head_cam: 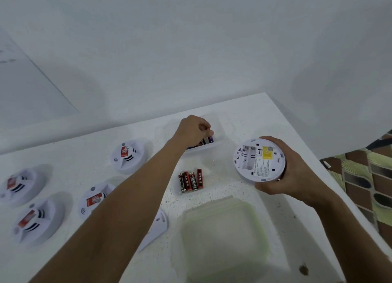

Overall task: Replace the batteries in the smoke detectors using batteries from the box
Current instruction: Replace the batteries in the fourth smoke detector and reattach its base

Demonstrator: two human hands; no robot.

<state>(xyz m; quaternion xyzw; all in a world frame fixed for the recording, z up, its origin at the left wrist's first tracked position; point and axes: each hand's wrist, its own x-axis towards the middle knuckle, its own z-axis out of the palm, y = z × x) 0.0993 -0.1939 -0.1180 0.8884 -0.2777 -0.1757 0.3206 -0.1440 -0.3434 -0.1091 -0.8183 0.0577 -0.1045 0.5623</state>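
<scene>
My right hand grips a round white smoke detector turned underside up, its battery bay open and empty beside a yellow label. My left hand reaches into a clear plastic box at the back of the table, fingers curled over the dark and purple batteries inside; what the fingers pinch is hidden. Several red batteries lie side by side on the table in front of the box.
Several white smoke detectors with red labels sit at the left. A white cover piece lies under my left forearm. A translucent green-rimmed lid lies near the front. The table edge runs down the right.
</scene>
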